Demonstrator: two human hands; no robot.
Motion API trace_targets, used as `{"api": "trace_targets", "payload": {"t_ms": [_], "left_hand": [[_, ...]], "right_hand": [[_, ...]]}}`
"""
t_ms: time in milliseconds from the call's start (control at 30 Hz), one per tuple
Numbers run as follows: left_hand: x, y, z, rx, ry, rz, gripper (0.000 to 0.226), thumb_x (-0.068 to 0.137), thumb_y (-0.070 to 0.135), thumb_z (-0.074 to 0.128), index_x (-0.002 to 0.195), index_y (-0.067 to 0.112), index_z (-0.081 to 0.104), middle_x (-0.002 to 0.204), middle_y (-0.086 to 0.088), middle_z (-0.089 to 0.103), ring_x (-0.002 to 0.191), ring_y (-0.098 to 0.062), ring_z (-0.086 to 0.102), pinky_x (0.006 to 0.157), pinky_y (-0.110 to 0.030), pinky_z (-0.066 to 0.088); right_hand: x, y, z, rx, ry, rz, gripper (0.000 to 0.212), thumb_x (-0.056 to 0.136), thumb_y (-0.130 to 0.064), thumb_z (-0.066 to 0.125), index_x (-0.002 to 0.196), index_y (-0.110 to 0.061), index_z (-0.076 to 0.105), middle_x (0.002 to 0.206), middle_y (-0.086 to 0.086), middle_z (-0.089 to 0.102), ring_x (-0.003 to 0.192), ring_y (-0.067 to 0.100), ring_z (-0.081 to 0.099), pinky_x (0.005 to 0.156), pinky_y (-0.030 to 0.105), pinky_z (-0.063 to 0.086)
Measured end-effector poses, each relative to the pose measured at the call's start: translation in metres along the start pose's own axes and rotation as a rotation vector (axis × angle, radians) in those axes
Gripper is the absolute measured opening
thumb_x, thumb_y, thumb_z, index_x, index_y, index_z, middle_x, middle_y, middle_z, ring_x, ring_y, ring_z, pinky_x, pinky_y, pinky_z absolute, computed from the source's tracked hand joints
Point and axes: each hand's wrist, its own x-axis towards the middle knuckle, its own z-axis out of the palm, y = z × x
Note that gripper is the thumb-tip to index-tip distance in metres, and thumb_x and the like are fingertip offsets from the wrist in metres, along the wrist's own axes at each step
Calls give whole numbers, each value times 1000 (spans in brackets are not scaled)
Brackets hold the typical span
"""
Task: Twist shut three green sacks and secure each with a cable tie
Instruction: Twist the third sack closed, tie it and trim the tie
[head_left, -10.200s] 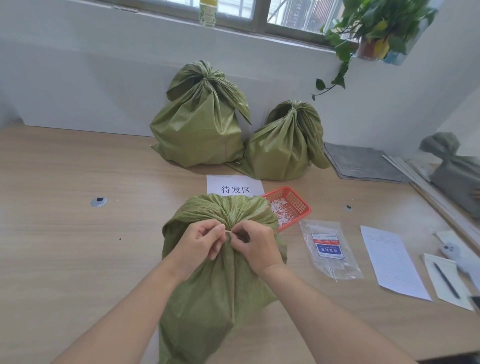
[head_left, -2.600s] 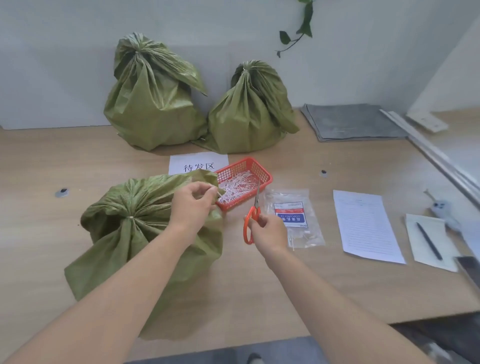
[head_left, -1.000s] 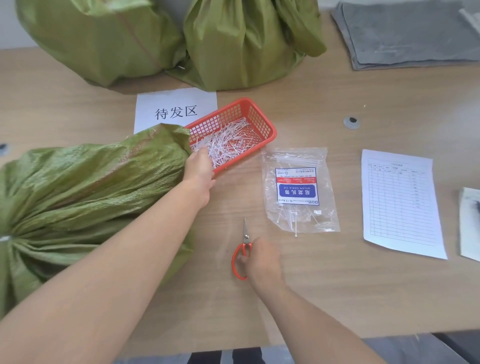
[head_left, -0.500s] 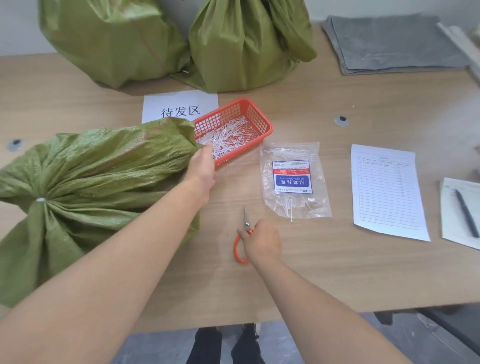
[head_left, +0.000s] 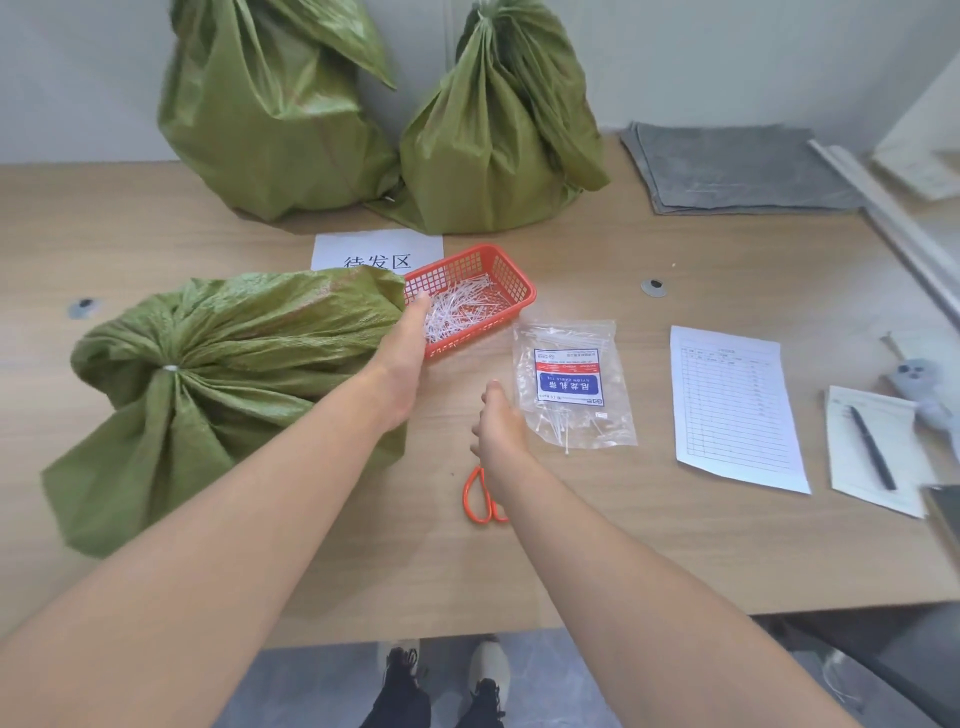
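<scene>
A green sack (head_left: 234, 374) lies on its side on the table's left, its neck cinched by a white cable tie (head_left: 170, 368). My left hand (head_left: 402, 353) rests flat against its right end, fingers straight, beside the orange basket (head_left: 470, 296) of white ties. My right hand (head_left: 498, 421) hovers above the table, fingers loosely curled, holding nothing. The orange-handled scissors (head_left: 480, 499) lie on the table just under my right wrist. Two tied green sacks, one at the left (head_left: 270, 114) and one at the right (head_left: 493, 135), stand against the back wall.
A clear bag of cable ties (head_left: 571, 387) lies right of my right hand. A printed form (head_left: 732, 405), a notepad with pen (head_left: 872, 447) and a folded grey cloth (head_left: 727, 166) lie to the right. A paper label (head_left: 374, 252) sits behind the basket.
My right hand has let go of the scissors and lifted forward off them; they now lie on the table. My left hand stays against the sack.
</scene>
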Motion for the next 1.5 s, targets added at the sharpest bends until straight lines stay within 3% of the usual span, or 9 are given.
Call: {"api": "trace_targets", "payload": {"t_ms": [167,300,533,700,933,1133,1300,1400,1500], "left_hand": [[-39,24,-26,33,62,37,44,110,51,26,79,31,51,68,7,60,60,-5,54,64,-22,34],[-51,31,-65,-34,61,43,50,106,60,27,125,28,61,113,1,61,108,-21,56,94,-28,37],[-78,44,-147,-50,64,74,66,104,65,23,157,28,38,158,-10,40,148,-29,34,120,-43,23],[-95,41,-213,-76,77,92,64,104,65,25,151,28,46,150,-17,48,139,-32,44,115,-43,31],[-105,15,-297,-80,103,35,52,103,65,28,117,27,61,134,-15,53,123,-30,46,113,-44,33],[-95,6,-314,-98,91,-29,59,101,68,30,117,22,63,127,-15,57,124,-33,49,114,-50,38],[-74,2,-305,-136,74,-109,63,98,70,36,116,15,61,127,-16,58,112,-33,57,97,-46,46],[-62,-3,-294,-168,51,-161,67,100,68,37,127,10,55,123,-15,58,111,-31,61,92,-45,49],[-52,-5,-288,-171,69,-159,69,101,67,35,100,4,63,97,-11,68,87,-25,66,75,-38,53]], "right_hand": [[-37,-26,22,-14,-68,-102,51,103,-56,40,127,-19,66,126,3,65,120,27,61,111,48,46],[-68,-44,47,29,-147,-156,37,106,-43,40,90,-23,65,90,-5,66,79,14,61,70,28,50],[-119,-51,109,-46,-143,-269,49,86,-63,35,93,-27,68,107,2,70,108,28,65,105,53,50],[-120,-32,154,-125,-51,-300,62,78,-82,30,87,-35,70,113,-2,72,115,30,65,104,55,50],[-202,-30,195,-266,-12,-310,53,106,-55,30,105,-24,73,126,1,69,117,28,63,108,50,48],[-202,-25,206,-408,-6,-298,54,109,-50,30,110,-12,68,100,3,62,85,21,58,91,39,48],[-177,-27,221,-475,-70,-229,58,102,-51,35,135,-12,62,118,4,61,109,27,59,105,52,51],[-170,-26,223,-498,-159,-201,47,98,-40,39,124,-11,66,108,4,66,106,28,63,104,52,52],[-159,-27,226,-468,-234,-222,46,96,-27,43,124,4,63,123,22,67,91,26,63,100,49,55]]}}
